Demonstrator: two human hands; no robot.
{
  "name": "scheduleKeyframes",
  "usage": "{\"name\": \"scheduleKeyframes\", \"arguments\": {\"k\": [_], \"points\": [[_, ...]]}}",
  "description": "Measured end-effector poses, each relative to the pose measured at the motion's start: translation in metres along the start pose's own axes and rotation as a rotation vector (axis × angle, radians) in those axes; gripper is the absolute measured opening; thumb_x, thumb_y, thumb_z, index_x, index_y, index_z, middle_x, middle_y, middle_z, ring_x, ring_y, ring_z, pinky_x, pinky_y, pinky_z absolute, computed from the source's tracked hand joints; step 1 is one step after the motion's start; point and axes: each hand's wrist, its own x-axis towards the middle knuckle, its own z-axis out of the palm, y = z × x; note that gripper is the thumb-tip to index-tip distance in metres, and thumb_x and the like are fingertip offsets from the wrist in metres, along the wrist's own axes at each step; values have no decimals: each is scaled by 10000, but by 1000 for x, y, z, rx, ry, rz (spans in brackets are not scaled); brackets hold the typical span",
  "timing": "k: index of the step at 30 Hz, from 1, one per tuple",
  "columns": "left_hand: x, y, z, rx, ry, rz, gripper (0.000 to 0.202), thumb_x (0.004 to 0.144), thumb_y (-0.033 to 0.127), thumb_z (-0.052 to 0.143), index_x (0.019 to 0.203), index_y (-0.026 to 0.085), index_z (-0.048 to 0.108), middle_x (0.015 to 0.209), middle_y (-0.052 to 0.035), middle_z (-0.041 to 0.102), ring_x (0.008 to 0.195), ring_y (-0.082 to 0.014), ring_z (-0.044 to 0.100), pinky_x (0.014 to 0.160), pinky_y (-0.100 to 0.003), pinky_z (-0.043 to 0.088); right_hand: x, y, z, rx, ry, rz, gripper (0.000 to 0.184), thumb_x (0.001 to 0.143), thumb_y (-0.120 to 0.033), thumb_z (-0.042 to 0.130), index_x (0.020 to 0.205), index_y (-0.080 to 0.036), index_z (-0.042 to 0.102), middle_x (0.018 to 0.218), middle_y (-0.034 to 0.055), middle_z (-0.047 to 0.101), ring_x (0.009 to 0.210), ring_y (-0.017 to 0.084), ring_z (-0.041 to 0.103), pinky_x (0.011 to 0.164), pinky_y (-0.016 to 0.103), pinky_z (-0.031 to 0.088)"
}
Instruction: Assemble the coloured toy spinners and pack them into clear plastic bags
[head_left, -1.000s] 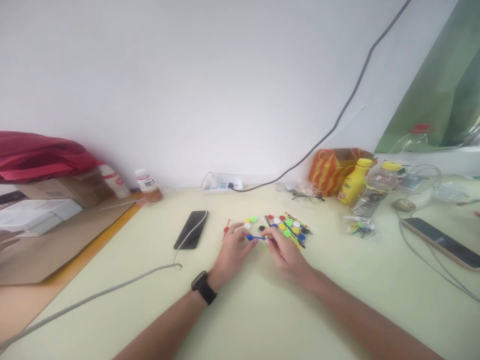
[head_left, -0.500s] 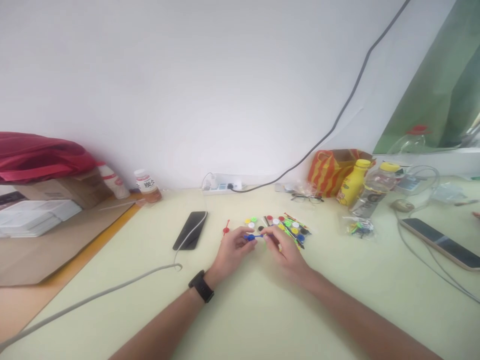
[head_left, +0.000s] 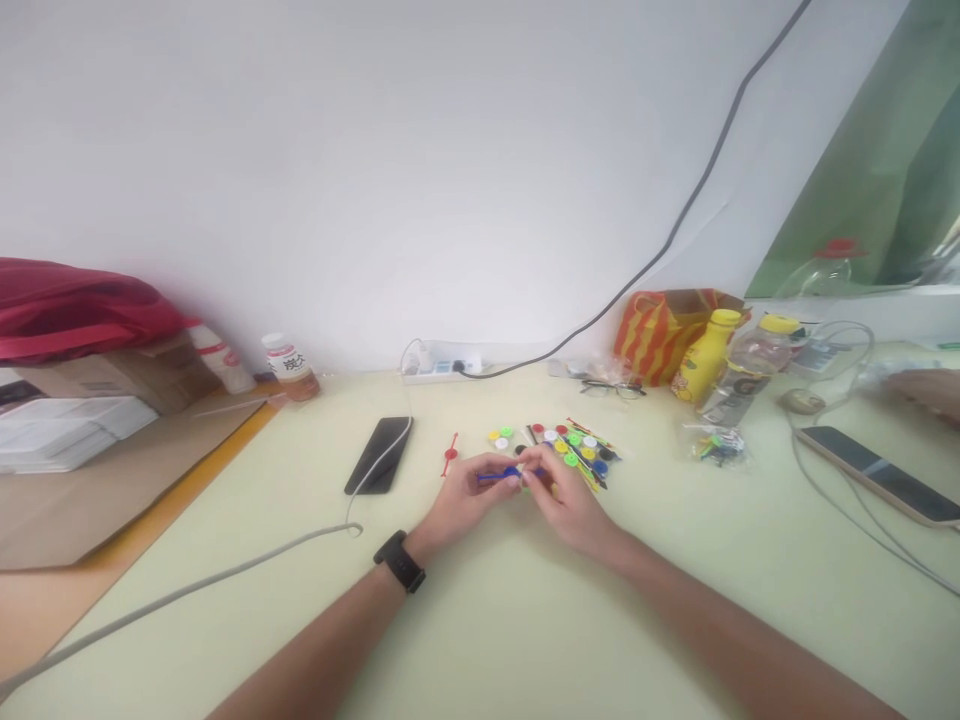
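Slanting inward over the bench [head_left: 480, 620] from the two lower corners, our forearms met at the middle, with both wrists low and the fingers turned toward each other. We wore a black watch [head_left: 400, 561] on the left wrist. Our left hand [head_left: 517, 473] was nearly closed, its forefinger arched above and its thumb below, pinching a small blue piece [head_left: 511, 471]: a disc with a thin stick that jutted out to the left. Our right hand [head_left: 527, 468] curled in from the other side, thumb and forefinger drawn close together on the piece's right part, where a little blue showed between them; the exact contact at the fingertips was too small for us to make out. So the piece sat between our two hands, lying roughly level across the gap, in front of the loose parts.

Just beyond our right hand we had a cluster of coloured discs [head_left: 571, 460] and thin sticks [head_left: 604, 452], while a few more discs, white, yellow and green, lay behind our left hand. A red piece [head_left: 450, 455] rested apart, near that hand's outer side, and farther left lay a black phone [head_left: 391, 441], crossed by a pale cable [head_left: 262, 550].
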Motion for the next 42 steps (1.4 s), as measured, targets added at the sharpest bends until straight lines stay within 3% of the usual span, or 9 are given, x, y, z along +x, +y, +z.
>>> {"name": "scheduleKeyframes", "arguments": {"k": [12, 20, 36, 42], "points": [[1, 1, 0, 38, 25, 21, 283, 859, 376, 778, 1045, 164, 748, 1106, -118, 763, 1023, -255, 727, 961, -397, 574, 0, -5, -4, -162, 10, 11, 88, 967, -271, 518, 1019, -235, 579, 924, 30, 687, 738, 180, 622, 624, 291, 441], [1, -1, 0, 33, 57, 13, 283, 824, 383, 810, 963, 149, 734, 1019, -113, 772, 955, -244, 736, 927, -391, 580, 1, -1, -5, -283, 44, 80, 96, 943, -325, 562, 934, -233, 585, 723, -18, 605, 602, 156, 533, 563, 279, 374], [0, -9, -4, 153, 97, 18, 268, 840, 388, 794, 927, 142, 736, 963, -103, 754, 913, -225, 709, 865, -345, 564, 0, -4, -6, -365, -38, 64, 178, 953, -309, 531, 813, -220, 596, 704, -7, 612, 623, 160, 530, 595, 288, 345], [0, -6, -2, 72, 100, -2, 289, 831, 396, 802, 942, 143, 720, 934, -90, 745, 877, -216, 707, 847, -343, 564, 4, -3, -7, -244, -9, 42, 155, 961, -316, 543, 874, -218, 625, 750, 6, 621, 643, 164, 540, 610, 293, 387]]}}
